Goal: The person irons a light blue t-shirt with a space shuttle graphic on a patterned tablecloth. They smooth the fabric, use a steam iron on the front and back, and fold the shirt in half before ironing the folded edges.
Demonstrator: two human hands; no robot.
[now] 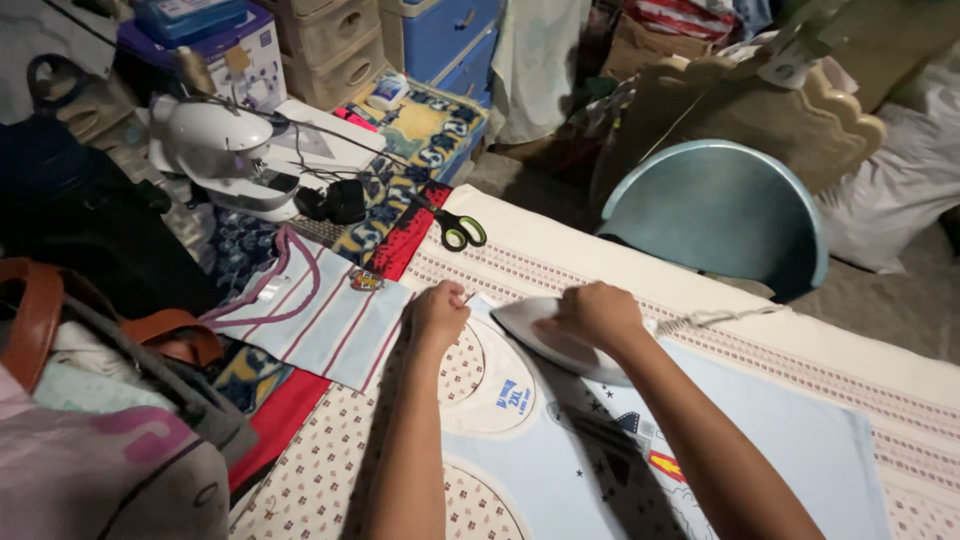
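At the far left edge a brown leather strap [35, 315] curves over a heap of bags and cloth. Behind it, further up, a small white sewing machine [222, 150] sits with a black cable trailing off to the right. Just below the machine lies a pale blue piece of cloth with maroon stripes [312, 312], spread flat and overlapping a red cloth [290, 415] underneath. A pair of scissors with green and black handles [458, 229] rests near the top edge of the tabletop [560, 262], which is covered with a cream cloth printed with small red motifs.

My left hand [437, 315] is clenched on the neck edge of the light blue shirt [790, 440], pinching the fabric just above its white collar lining, where a small blue label shows. The shirt lies flat on the tabletop in front of me, its printed front running off toward the lower right.

My right hand [598, 315] is closed around the handle of the iron [545, 335], whose pale soleplate sits flat on the shirt just right of the collar, its tip pointing toward my left hand. The 2 hands are near each other but apart. The iron's braided cord [712, 318] runs right across the tabletop. Beyond the tabletop stands a teal plastic chair [722, 215].
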